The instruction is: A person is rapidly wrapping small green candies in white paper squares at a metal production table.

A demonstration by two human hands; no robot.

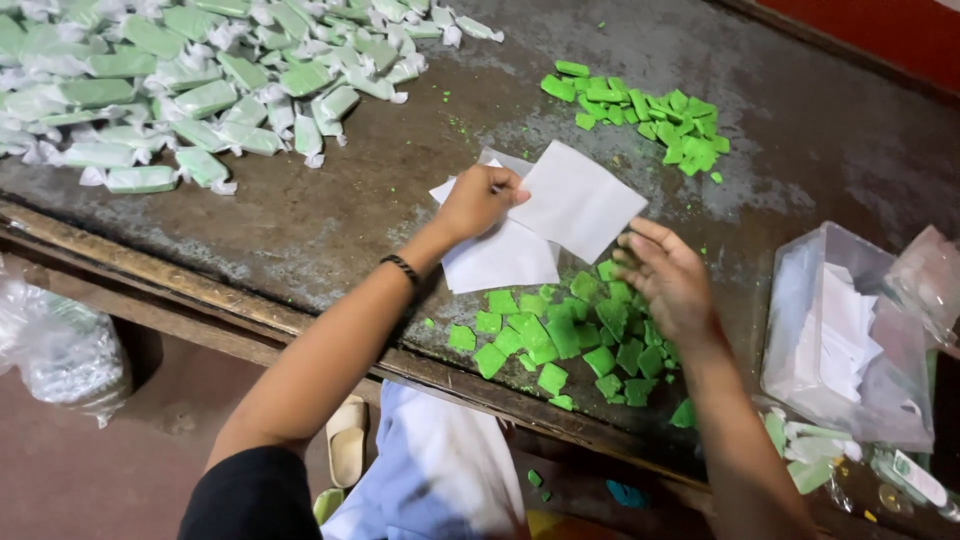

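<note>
1. The white paper sheets (560,215) lie in a loose, fanned stack on the surface (330,200), just beyond the near pile of green pieces (560,340). They look thin, light and limp, apt to slide over one another, so a pinch at one corner would likely lift a single sheet.
2. The left hand (478,200) is curled on the stack's upper left part, fingertips pinching a sheet's edge.
3. The right hand (668,283) rests loosely spread over the green pieces (small flat chunks, probably brittle and crumbly), touching them; whether it grips one I cannot tell.
4. Further off: another green heap (650,118), many wrapped pieces (180,80), and a clear plastic box (850,340) of paper at right.
</note>
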